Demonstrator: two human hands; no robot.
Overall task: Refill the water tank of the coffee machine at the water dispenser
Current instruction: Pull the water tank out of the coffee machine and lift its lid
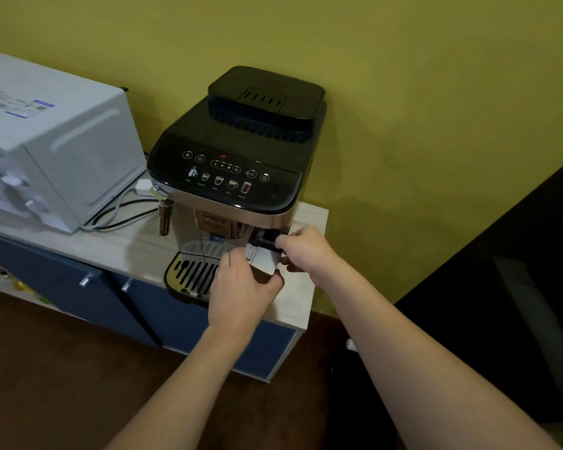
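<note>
early stage: at the coffee machine (234, 164) front, left hand (241, 287) and right hand (306, 250) fingers pinch the water tank (263, 259), partly seated; removal, filling, refitting remain.

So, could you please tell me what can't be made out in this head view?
- Water tank: mostly covered by left hand and right hand; water level unseen.
- Water dispenser: not in view.
- Microwave: cut by left edge, label blurred.
- Coffee machine button captions: too small.
</note>
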